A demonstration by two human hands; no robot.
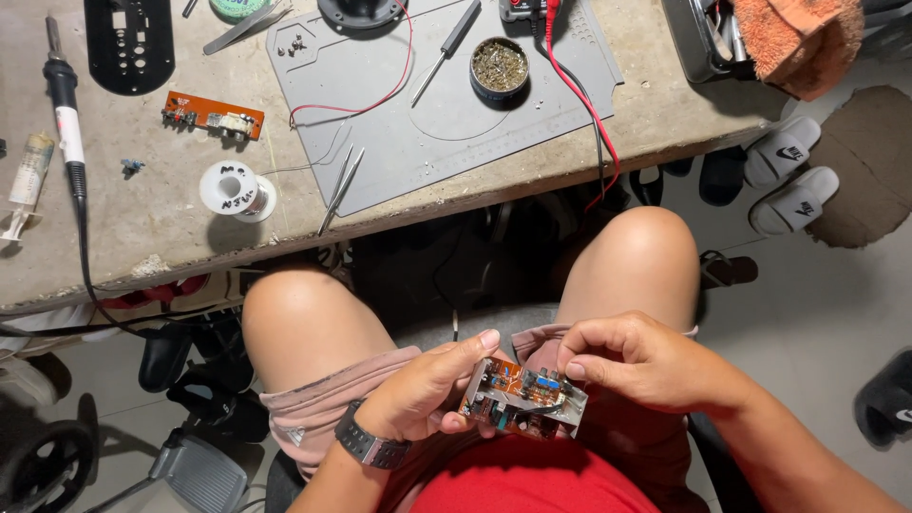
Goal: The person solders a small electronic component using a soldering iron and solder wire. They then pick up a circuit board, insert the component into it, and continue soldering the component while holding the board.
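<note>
My left hand [418,394] clamps the orange circuit board [522,399] from its left end; my right hand [636,361] pinches its upper right corner, long axis running left-right.

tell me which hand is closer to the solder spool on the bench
Left. The left hand sits lower left in the lap, closer to the solder spool; the right hand is farther right. Both hold the circuit board.

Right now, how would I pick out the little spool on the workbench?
Start at the grey work mat on the concrete bench. Just left of its lower corner, past the tweezers, stands a small white solder spool. It is the only round white reel there, with thin wire trailing right, below the orange circuit strip.
</note>
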